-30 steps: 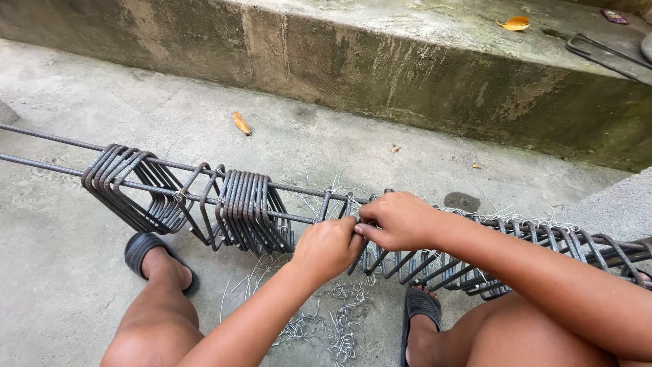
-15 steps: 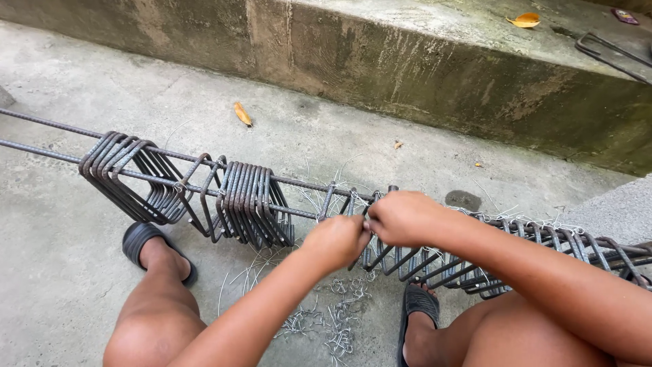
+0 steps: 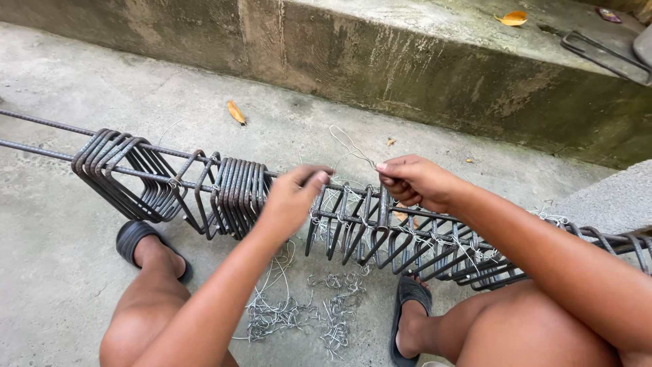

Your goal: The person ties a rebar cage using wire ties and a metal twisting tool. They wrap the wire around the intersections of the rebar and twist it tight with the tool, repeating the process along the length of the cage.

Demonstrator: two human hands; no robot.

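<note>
Far left, we see two long bars (image 3: pixel 41 136) running across the concrete floor (image 3: pixel 61 285), w/ a loose bunch of stirrups (image 3: pixel 122 173) hung on them. Just right of that, a second, tighter bunch (image 3: pixel 238 197) sits on the same bars. Below, our left foot in a black sandal (image 3: pixel 132 241) is flat on the floor.

Mid-frame, our left hand (image 3: pixel 292 197) hovers over the bars, thumb and fingers pinched together at the tips; whether a wire end sits in the pinch we can't tell. Under it, a pile of wire scraps (image 3: pixel 305 316) lies on the floor btwn our feet.

Our right hand (image 3: pixel 414 180) is apart from the left, near but not touching. It's clamped on a thin tie wire (image 3: pixel 350 146), which loops up and back above the cage (image 3: pixel 407 238). The cage itself, stirrups already tied w/ wire, runs on to the right across our knee.

Behind, a concrete step (image 3: pixel 421 61) w/ a yellow leaf (image 3: pixel 513 18) on top.
</note>
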